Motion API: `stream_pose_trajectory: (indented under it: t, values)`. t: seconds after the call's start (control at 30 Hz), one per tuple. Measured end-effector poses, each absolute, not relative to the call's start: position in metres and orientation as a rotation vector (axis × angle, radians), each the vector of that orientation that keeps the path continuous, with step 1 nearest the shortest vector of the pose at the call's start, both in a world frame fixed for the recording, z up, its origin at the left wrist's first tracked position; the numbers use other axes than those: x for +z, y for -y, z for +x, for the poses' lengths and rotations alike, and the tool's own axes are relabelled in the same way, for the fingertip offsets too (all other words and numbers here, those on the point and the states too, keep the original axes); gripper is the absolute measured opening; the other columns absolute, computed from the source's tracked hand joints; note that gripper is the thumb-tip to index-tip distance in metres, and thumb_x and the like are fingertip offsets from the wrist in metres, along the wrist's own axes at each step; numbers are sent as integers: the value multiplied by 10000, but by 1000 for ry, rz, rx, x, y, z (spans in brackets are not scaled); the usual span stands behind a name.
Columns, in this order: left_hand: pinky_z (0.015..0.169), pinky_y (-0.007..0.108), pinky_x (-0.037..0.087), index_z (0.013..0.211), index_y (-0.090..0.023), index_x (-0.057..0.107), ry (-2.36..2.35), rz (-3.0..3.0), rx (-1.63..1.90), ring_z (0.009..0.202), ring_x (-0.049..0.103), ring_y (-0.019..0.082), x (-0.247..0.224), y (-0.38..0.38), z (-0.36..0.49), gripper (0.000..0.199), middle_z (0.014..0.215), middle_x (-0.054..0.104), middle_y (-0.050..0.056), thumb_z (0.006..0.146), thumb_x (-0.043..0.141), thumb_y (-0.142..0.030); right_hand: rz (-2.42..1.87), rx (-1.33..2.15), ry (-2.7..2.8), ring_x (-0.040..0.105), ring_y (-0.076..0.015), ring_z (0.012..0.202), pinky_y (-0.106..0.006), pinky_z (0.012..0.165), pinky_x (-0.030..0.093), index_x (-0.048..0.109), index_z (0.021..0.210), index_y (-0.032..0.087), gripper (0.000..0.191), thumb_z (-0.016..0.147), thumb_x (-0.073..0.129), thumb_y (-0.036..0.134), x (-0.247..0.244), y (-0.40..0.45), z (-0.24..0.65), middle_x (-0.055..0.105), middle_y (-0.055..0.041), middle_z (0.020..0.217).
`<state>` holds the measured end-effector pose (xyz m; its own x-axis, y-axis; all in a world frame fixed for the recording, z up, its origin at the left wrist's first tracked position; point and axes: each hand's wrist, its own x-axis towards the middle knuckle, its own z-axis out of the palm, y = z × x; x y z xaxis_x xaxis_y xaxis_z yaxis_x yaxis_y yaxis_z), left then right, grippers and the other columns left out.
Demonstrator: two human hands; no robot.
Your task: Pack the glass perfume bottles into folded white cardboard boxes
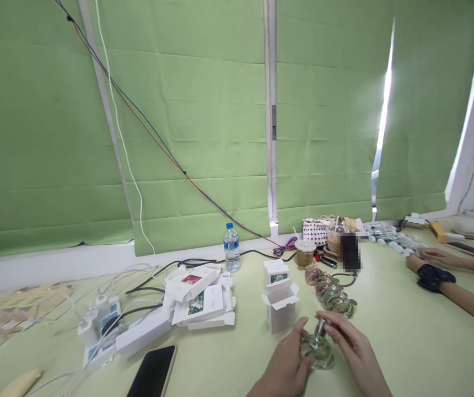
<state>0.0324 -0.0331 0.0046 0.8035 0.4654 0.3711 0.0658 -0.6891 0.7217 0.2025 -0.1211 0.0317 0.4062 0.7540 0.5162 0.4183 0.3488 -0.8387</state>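
Note:
Low at the front of the table, my left hand (286, 361) is closed around a round, clear glass perfume bottle (322, 355) with a greenish tint. The bottle leans slightly, its neck up. My right hand (355, 350) pinches the silver cap (321, 327) at its top between thumb and fingers. Just behind my left hand stands a white carton (280, 318) with its top flaps open. A second white carton (276, 274) with a flower picture is behind it. More perfume bottles (331, 295) lie in a row beyond my right hand.
Flattened white cartons (206, 309) are piled at centre left. A phone (153, 370), a cable-filled power strip (100, 342) and a water bottle (232, 251) are also left. Drink cups (305, 255) stand at the back. Another person's hands and arms (464, 292) rest at right.

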Motion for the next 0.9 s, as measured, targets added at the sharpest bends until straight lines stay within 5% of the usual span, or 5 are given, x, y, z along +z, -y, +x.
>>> stream_pose_trajectory:
  t: [0.5, 0.9]
  values:
    - [987, 395, 425, 1433, -244, 226, -315, 2173, 777, 1125, 559, 236, 9, 36, 30, 758, 1292, 566, 101, 767, 499, -5, -1208, 267, 1475, 642, -208, 1080, -281, 912, 529, 637, 1163, 277, 295, 941, 448, 321, 6, 119, 192, 676, -70, 1164]
    - [899, 402, 478, 1438, -231, 205, -373, 2220, 769, 1011, 588, 231, 6, 36, 32, 671, 1158, 608, 102, 842, 470, -73, -1314, 94, 1639, 643, -206, 1088, -273, 904, 532, 552, 1266, 284, 380, 890, 530, 232, -2, 122, 199, 649, -69, 1205]
